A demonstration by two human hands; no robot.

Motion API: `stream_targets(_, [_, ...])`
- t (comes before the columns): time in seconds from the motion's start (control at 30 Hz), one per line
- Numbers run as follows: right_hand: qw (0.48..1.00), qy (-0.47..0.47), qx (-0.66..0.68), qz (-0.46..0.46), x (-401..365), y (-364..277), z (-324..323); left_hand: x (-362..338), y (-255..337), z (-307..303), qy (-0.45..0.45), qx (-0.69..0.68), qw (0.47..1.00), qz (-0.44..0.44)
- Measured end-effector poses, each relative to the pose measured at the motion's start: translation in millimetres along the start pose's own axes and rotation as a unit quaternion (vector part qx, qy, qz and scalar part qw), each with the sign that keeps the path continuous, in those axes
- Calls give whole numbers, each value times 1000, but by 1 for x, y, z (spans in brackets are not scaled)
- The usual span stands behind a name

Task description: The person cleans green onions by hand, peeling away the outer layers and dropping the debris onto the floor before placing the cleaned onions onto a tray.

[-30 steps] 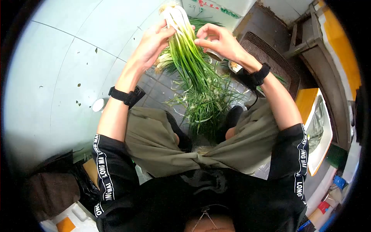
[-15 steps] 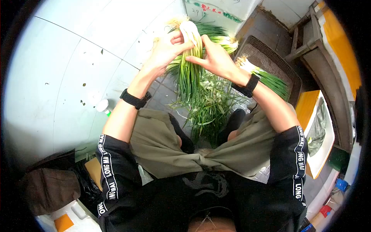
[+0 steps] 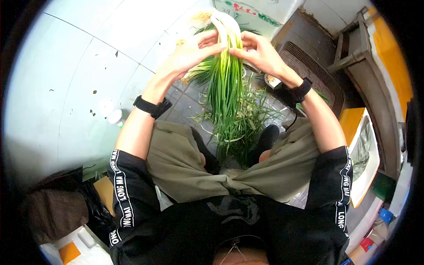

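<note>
A bunch of green onions [image 3: 227, 66] hangs between my two hands, its white ends and roots at the top and its green leaves pointing down toward me. My left hand [image 3: 191, 55] is closed on the bunch from the left, with the thumb across the stalks. From the right, my right hand [image 3: 260, 52] grips the same bunch, its thumb and fingertips against the stalks. Below the leaves, a heap of loose green trimmings [image 3: 240, 141] lies on the floor between my feet. More green onions [image 3: 196, 73] lie behind my left hand.
A white foam box [image 3: 260, 15] stands at the top. To the right are a brown ribbed tray [image 3: 304, 55], a wooden-framed stand [image 3: 353, 57] and a foam box with a plastic bag [image 3: 364, 154]. A white tiled wall [image 3: 75, 66] rises on the left.
The bunch has moved slightly up and toward the right, with its leaves now hanging more fully over the trimmings. My right hand has shifted right and now bends more around the stalks.
</note>
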State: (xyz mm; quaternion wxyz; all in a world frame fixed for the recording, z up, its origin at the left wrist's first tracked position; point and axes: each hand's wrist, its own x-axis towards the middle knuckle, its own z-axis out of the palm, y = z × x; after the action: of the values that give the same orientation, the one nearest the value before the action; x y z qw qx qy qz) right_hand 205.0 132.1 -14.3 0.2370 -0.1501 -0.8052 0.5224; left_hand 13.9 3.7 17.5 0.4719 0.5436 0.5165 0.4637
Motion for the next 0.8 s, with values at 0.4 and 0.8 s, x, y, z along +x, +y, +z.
stream_targets(0.4, [994, 14, -110, -11, -2, -9, -6, 2, -19, 13, 11, 26, 999, 21])
stream_targets(0.8, [857, 87, -456, -224, -10, -24, 6, 4, -28, 33, 13, 84, 994, -71])
